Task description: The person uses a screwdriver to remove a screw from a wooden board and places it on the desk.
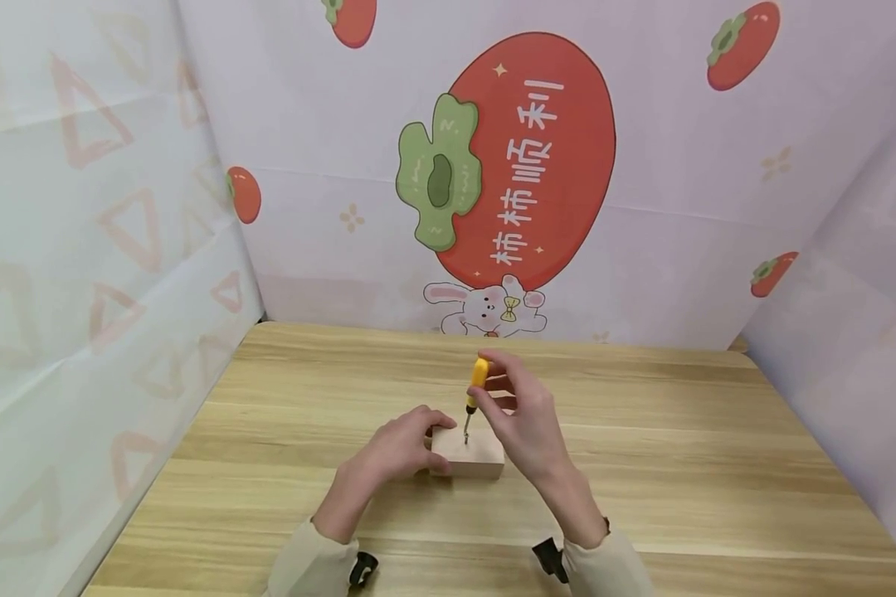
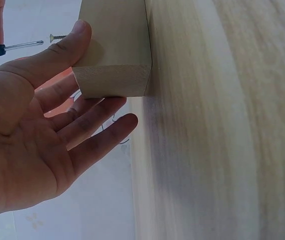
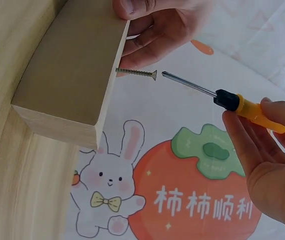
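A pale wooden block (image 1: 466,454) lies flat on the table, with a screw (image 3: 136,73) standing up out of its top face. My left hand (image 1: 401,444) grips the block's left end, thumb on the near side and fingers at the far side. Above the block, my right hand (image 1: 524,414) holds a screwdriver (image 3: 252,113) by its yellow handle, pinched between thumb and fingers. The steel shaft (image 3: 187,85) points down at the screw. In both wrist views a small gap shows between the tip and the screw head (image 2: 51,38).
The wood-grain table (image 1: 679,464) extends around the block on all sides. Behind it rises a white backdrop (image 1: 328,274) with printed persimmons and a rabbit. Pale curtain walls (image 1: 104,274) flank the left and right.
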`<state>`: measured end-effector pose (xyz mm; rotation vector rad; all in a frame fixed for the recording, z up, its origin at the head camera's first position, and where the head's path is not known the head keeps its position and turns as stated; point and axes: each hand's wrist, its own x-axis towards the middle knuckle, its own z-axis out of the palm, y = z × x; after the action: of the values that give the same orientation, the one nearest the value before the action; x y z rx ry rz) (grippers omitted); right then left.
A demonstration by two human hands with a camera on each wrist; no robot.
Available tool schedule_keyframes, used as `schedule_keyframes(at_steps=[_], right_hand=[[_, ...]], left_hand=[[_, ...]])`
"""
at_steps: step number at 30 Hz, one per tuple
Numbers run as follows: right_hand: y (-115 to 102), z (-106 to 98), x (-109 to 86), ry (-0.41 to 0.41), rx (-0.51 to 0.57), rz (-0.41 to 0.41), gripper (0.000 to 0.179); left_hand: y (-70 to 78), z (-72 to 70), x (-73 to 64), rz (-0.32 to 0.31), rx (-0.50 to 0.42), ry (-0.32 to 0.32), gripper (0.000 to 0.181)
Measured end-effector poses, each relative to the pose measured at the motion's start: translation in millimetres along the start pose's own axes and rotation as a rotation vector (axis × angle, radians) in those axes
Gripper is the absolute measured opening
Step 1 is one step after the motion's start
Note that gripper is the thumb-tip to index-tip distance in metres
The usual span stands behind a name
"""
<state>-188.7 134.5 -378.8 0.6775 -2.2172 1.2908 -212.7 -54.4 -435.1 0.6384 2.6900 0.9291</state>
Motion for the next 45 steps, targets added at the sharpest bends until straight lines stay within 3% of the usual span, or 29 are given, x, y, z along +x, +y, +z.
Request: schedule_keyframes(at_steps=[13, 19, 45], right_hand=[[-2.0, 0.0, -1.5, -0.068, -0.1, -0.067, 0.048], [-3.8, 0.5, -4.0, -0.076, -0.096, -0.115, 0.047], [-4.5, 0.7, 0.1, -0.053, -0.151, -0.033, 0.043]], left_hand=[[0.7, -1.5, -0.2, -0.005, -0.004, -0.003, 0.055], [0.9, -0.5, -1.8, 0.0, -0.015, -0.005, 0.056], [-0.7, -1.6, 0.6, 0.003, 0.007, 0.008, 0.055]])
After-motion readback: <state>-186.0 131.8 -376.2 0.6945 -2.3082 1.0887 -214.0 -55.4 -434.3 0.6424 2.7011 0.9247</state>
